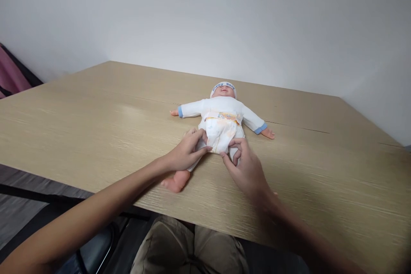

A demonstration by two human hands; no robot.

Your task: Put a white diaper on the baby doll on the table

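A baby doll in white clothes with blue cuffs and a lettered white cap lies on its back, arms spread. Round its middle is a white diaper with an orange printed band at the waist. My left hand pinches the diaper's lower edge on the left, between the doll's legs. On the right, my right hand has thumb and fingers closed on the diaper's other side. The doll's left-side bare foot shows beneath my left wrist; its other leg is mostly hidden behind my right hand.
The doll rests on a wide light wood table that stands against a pale wall. Something pink and black is at the far left. A dark chair stands below the table's front edge, beside my knees.
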